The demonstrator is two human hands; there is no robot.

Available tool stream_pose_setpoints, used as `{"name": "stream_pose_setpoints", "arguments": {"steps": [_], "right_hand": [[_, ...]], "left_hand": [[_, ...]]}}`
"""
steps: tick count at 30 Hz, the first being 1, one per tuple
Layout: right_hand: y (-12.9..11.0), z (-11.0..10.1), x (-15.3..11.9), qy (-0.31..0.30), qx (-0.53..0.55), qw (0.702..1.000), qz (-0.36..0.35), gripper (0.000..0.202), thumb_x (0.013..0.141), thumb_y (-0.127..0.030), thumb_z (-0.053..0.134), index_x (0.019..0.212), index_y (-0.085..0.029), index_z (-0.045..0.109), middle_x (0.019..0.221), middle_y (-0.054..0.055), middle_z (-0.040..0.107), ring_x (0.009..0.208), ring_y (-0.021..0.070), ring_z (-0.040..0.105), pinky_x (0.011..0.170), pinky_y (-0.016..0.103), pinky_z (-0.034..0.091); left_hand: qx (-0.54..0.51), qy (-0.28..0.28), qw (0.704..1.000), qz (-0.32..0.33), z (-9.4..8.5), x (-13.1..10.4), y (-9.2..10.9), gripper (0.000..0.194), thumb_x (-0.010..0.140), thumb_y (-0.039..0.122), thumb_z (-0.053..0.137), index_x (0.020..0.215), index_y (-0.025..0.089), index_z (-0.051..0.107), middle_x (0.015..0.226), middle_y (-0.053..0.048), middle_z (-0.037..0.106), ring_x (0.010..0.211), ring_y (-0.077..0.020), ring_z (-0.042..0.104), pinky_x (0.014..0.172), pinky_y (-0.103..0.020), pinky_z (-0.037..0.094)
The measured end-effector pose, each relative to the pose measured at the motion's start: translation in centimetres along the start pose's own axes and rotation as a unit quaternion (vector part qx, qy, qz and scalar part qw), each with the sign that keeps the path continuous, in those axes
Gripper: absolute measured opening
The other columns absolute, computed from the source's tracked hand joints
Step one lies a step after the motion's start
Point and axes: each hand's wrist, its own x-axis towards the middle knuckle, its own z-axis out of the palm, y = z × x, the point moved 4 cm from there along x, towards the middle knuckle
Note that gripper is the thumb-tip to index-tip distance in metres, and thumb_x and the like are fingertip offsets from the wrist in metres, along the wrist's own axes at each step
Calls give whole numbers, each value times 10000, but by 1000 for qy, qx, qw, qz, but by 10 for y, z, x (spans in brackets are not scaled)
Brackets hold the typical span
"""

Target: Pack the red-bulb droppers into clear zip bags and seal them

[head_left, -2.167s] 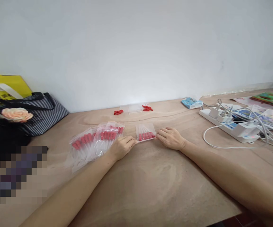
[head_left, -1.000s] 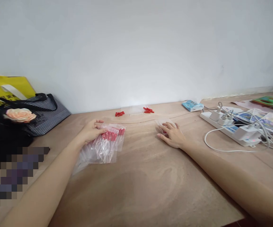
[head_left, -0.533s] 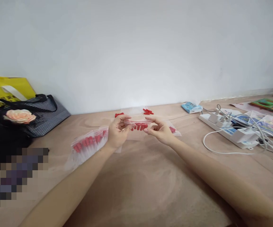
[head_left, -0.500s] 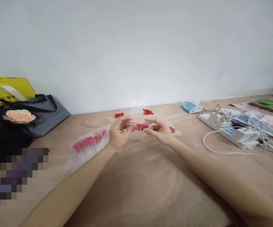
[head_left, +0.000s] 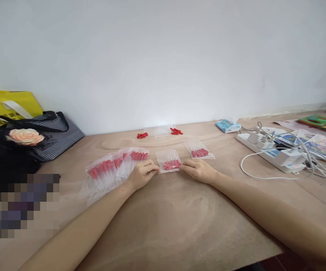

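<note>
— Both hands are down flat, see? The left hand (head_left: 142,174) and right hand (head_left: 198,170) pinch the near edge of that small bag (head_left: 168,161) of red-capped droppers, fingertips closed on its two corners, pressing it to the table (head_left: 165,222), probably to flatten it.

— And the heap at the left?

— A fanned pile of filled bags (head_left: 114,165), beside the left hand. Another bag (head_left: 199,151) lies apart, further right. Loose red caps (head_left: 142,135) sit by the wall
</note>
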Motion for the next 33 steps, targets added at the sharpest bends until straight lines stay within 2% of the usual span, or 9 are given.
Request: {"name": "stream_pose_setpoints", "arguments": {"steps": [6,13,21,26,29,33], "right_hand": [[0,1,1,1,-12,999,41,226,868,-173,381,843,-158,605,739,37,594,594,96,503,535,212,382],[0,-4,5,28,-21,999,38,216,857,-185,410,759,-157,600,674,36,570,593,109,475,561,236,352],[1,-4,6,33,-51,998,-23,247,839,-101,384,697,-143,582,590,20,521,541,111,413,563,258,306],[-1,-4,10,42,-34,998,12,220,825,-130,410,677,-143,571,590,20,523,547,112,411,569,261,294],[-8,-2,16,50,-23,998,33,219,833,-160,413,674,-151,564,595,15,534,553,111,423,568,264,284],[-20,1,23,58,-14,997,39,220,834,-159,409,670,-155,556,600,8,545,562,105,442,570,265,276]], "left_hand": [[59,-5,997,42,2,0,9,127,822,189,503,836,162,626,810,-56,604,715,-121,592,638,-227,502],[125,18,987,104,3,-1,12,179,839,139,460,761,143,620,741,-50,638,654,-119,608,578,-210,499],[125,37,986,106,1,-2,10,157,823,124,481,737,152,609,716,-37,633,639,-116,601,567,-212,495],[133,41,986,88,4,3,14,99,817,152,513,839,145,610,799,-60,636,725,-138,607,649,-253,517],[136,38,984,112,12,8,22,119,813,144,521,899,144,603,851,-64,644,799,-155,607,710,-282,522],[155,47,976,146,18,11,28,119,820,131,501,856,154,613,822,-45,654,756,-143,617,688,-271,530]]}}
